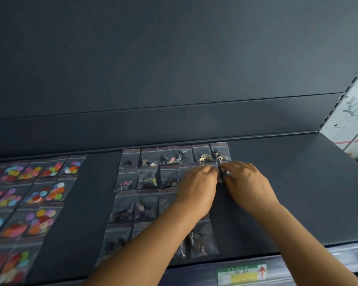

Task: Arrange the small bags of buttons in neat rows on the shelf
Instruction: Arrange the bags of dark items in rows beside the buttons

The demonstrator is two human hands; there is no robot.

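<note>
Two hands pinch clear bag (225,174) (dark bits inside).

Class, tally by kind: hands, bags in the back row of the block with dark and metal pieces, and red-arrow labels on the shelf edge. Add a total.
Hands: 2 (left hand, right hand)
Back-row bags: 6
Red-arrow label: 1
Total: 9

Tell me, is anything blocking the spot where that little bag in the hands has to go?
Nothing visible does. Both hands, left hand and right hand, hold the small bag at the second row's right end; bare shelf lies beside it.
</note>
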